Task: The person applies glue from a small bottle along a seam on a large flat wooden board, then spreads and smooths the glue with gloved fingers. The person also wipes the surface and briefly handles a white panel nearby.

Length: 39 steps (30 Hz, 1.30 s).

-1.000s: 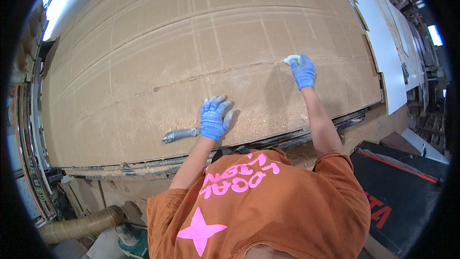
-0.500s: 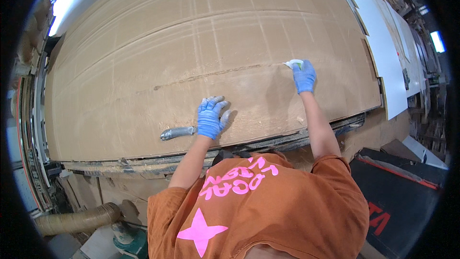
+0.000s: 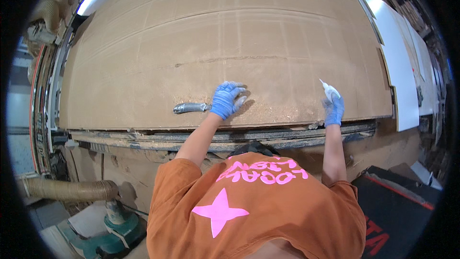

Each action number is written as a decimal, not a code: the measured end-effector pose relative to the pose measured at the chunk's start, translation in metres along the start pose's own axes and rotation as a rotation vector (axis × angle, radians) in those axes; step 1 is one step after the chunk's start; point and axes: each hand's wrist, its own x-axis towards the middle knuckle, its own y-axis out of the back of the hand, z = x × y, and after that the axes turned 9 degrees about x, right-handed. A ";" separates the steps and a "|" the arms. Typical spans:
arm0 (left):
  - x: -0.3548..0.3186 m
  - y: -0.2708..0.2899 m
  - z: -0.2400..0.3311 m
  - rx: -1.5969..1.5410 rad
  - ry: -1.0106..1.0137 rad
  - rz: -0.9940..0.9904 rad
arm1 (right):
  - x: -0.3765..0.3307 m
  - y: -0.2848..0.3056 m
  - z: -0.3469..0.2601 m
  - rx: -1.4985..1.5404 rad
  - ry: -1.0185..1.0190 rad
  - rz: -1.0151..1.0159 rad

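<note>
A large brown board lies before me, with a long, thin, rough line across its middle. My left hand, in a blue glove, rests on the board near its front edge, fingers apart and nothing in them. Just left of its wrist lies a grey utility knife, its right end close against the glove. My right hand, also gloved, is closed around a small white squeeze bottle near the front right of the board. The bottle's thin nozzle points up and away from me, apart from the line.
Wood dust and shavings are scattered near the board's front edge. White panels stand along the right side. A ribbed hose leads to a green machine at lower left. A black case sits at lower right.
My right hand has drawn back from the line toward the front edge with the bottle, whose nozzle now points farther upward. My left hand stays by the knife. The view has shifted.
</note>
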 end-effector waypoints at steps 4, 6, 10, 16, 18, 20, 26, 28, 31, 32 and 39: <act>0.003 -0.003 0.046 -0.104 -0.125 0.027 | -0.056 0.039 -0.009 0.205 -0.061 -0.055; -0.001 -0.004 0.087 -0.213 -0.146 -0.012 | -0.085 0.050 -0.014 0.302 -0.144 -0.218; -0.029 -0.028 0.155 -0.459 -0.212 -0.130 | -0.133 0.082 -0.002 -0.067 0.016 0.108; -0.071 -0.094 0.232 -0.829 -0.155 -0.597 | -0.185 0.173 -0.041 0.153 0.287 0.440; -0.062 -0.100 0.262 -0.757 -0.284 -0.644 | -0.195 0.218 -0.091 0.124 0.356 0.484; -0.056 -0.120 0.296 -0.741 -0.302 -0.726 | -0.211 0.264 -0.142 -0.008 0.478 0.502; -0.031 -0.170 0.430 -0.776 -0.381 -0.835 | -0.238 0.445 -0.151 -1.010 0.196 0.621; -0.031 -0.193 0.475 -0.776 -0.379 -0.889 | -0.260 0.502 -0.172 -0.009 0.283 0.420; -0.030 -0.220 0.542 -0.821 -0.361 -0.961 | -0.271 0.538 -0.178 0.224 0.339 0.623; -0.033 -0.228 0.565 -0.854 -0.367 -0.993 | -0.279 0.578 -0.149 -0.063 0.268 0.661; -0.014 -0.293 0.632 -0.867 -0.396 -1.088 | -0.252 0.626 -0.155 -0.189 0.131 0.818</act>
